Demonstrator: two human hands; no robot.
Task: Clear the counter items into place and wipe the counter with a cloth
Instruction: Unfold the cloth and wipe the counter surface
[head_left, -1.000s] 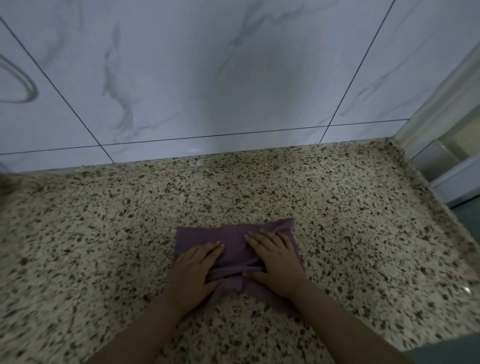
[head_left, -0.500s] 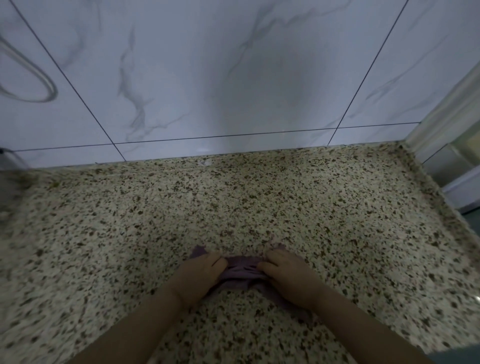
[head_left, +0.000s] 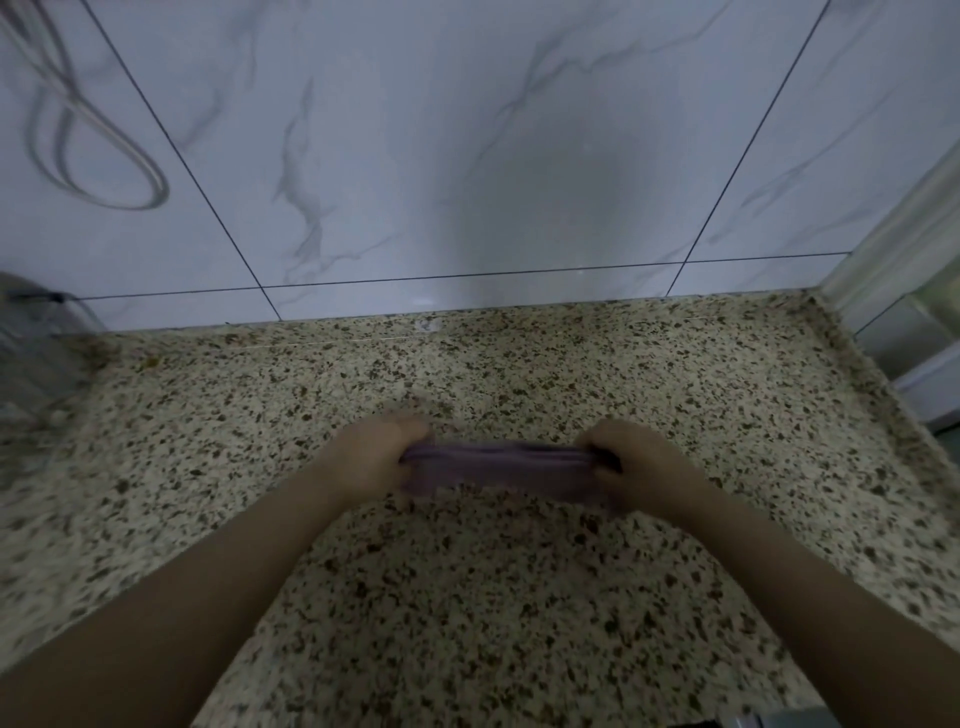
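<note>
A purple cloth (head_left: 498, 467) is stretched in a narrow band between my two hands, just above the speckled granite counter (head_left: 519, 374). My left hand (head_left: 371, 460) grips the cloth's left end with curled fingers. My right hand (head_left: 639, 465) grips the right end the same way. The cloth's ends are hidden inside my fists. Both forearms reach in from the bottom of the view.
A marble-look tiled wall (head_left: 467, 156) rises behind the counter. A grey cord (head_left: 104, 171) loops on the wall at upper left, above a blurred grey object (head_left: 31, 343) at the counter's left edge. A pale frame (head_left: 893, 249) borders the counter's right end.
A second ago both hands pressed flat on the spread cloth. They gathered it, gripped it and pulled apart, so the cloth is now stretched between them.
</note>
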